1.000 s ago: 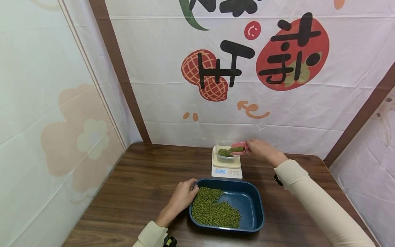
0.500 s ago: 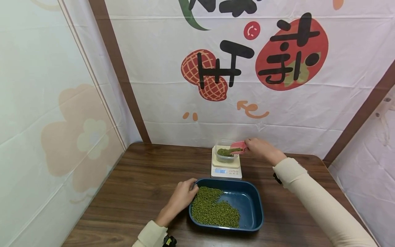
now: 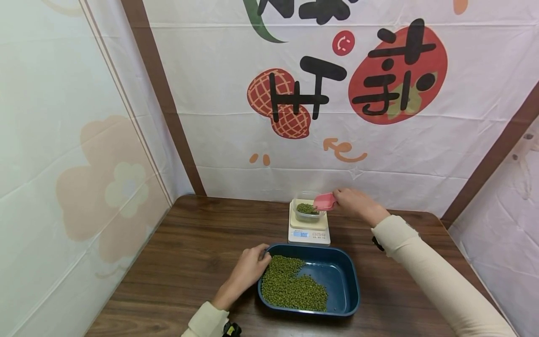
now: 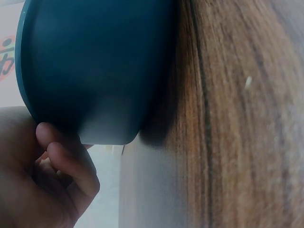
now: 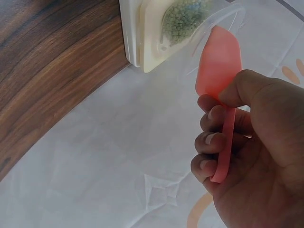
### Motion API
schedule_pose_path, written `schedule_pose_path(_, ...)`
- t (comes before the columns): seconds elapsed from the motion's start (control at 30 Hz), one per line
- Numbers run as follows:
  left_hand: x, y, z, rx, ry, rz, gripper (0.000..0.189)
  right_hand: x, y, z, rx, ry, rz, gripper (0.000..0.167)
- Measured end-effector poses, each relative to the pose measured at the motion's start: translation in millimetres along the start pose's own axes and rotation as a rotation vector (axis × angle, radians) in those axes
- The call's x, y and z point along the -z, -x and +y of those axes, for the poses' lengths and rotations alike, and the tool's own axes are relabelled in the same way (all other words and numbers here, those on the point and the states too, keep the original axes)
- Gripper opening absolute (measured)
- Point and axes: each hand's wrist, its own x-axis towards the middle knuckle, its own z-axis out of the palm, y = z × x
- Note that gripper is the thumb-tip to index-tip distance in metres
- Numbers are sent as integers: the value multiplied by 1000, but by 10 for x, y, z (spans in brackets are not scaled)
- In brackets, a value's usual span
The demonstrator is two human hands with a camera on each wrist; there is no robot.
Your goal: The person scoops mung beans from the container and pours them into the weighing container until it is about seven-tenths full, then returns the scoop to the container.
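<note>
My right hand (image 3: 357, 205) holds a pink scoop (image 3: 324, 202) tilted over a clear plastic container (image 3: 295, 209). Green beans, apparently mung beans (image 3: 306, 208), lie inside that container, which stands on a white kitchen scale (image 3: 309, 237) with a lit display. In the right wrist view, curled fingers and thumb wrap the handle of the scoop (image 5: 219, 61); no beans show on it. My left hand (image 3: 248, 265) grips the near-left rim of a blue basin (image 3: 337, 278); in the left wrist view its fingers (image 4: 71, 166) are bent at the rim. More green beans (image 3: 290, 290) cover the basin's left part.
A dark wood table (image 3: 202, 248) carries everything. Its far edge meets a white printed cloth wall (image 3: 236, 180), close behind the scale. Another cloth wall (image 3: 126, 220) runs along the left side. The basin stands just in front of the scale.
The scoop has tipped further over the container, and the beans seen in it earlier no longer show. The scale's reading has changed. My left hand has stayed on the basin's rim.
</note>
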Motion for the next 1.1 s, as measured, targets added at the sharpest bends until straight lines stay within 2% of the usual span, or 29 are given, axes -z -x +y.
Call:
schedule_pose_path(0.3, -5, -1, -2, -4, -7, 7, 37, -43, 13, 17, -13, 7, 3, 12)
schedule_pose_path(0.5, -9, -1, -9, -4, -6, 11, 37, -80, 40, 37, -70, -60, -36, 18)
schedule_pose_path(0.63, -11, 0, -4, -7, -12, 16, 36, -125, 74, 60, -83, -104, -30, 19)
schedule_pose_path(0.87, -13, 3, 11, 1, -18, 17, 36, -161, 200, 87, -45, -123, 60, 10)
schedule_pose_path(1.1, -23, -1, 11, -5, -20, 19, 35, -117, 378, 64, 16, -84, 91, 12)
